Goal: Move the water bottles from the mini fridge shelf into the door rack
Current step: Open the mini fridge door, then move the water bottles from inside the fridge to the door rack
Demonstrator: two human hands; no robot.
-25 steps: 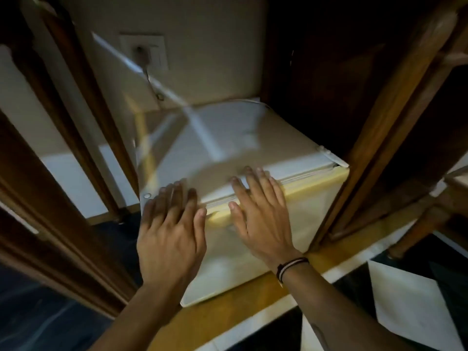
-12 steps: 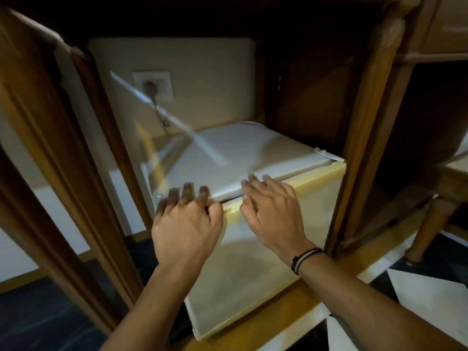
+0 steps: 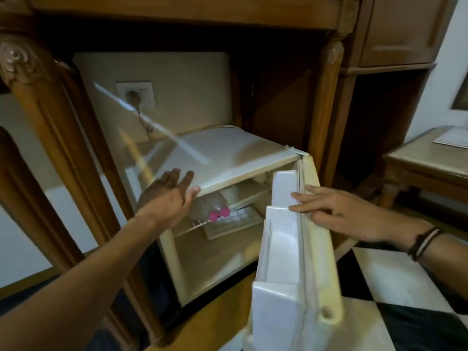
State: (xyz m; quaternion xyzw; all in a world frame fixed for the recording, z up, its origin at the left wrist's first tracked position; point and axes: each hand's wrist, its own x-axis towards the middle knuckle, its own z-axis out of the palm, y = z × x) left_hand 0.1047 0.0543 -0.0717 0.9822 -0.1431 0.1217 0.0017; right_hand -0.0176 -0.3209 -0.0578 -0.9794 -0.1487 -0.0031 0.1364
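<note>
The white mini fridge [image 3: 228, 158] stands inside a wooden cabinet with its door [image 3: 311, 244] swung open to the right. Clear water bottles with pink caps [image 3: 218, 214] lie on the wire shelf [image 3: 192, 228] inside. The door rack [image 3: 278, 264] on the door's inner side holds nothing. My left hand [image 3: 168, 196] hovers flat at the fridge's top front edge, fingers apart, holding nothing. My right hand [image 3: 336, 211] rests on the top edge of the door, fingers spread along it.
A white ice tray [image 3: 233, 221] lies beside the bottles on the shelf. Carved wooden cabinet posts [image 3: 325, 107] flank the fridge. A wall socket [image 3: 135, 93] with a plug sits behind. A wooden side table [image 3: 425, 158] stands right, over a black-and-white tiled floor [image 3: 395, 282].
The fridge door was shut with both hands at its top seam; now it stands wide open to the right. My right hand followed the door, my left stayed by the fridge top.
</note>
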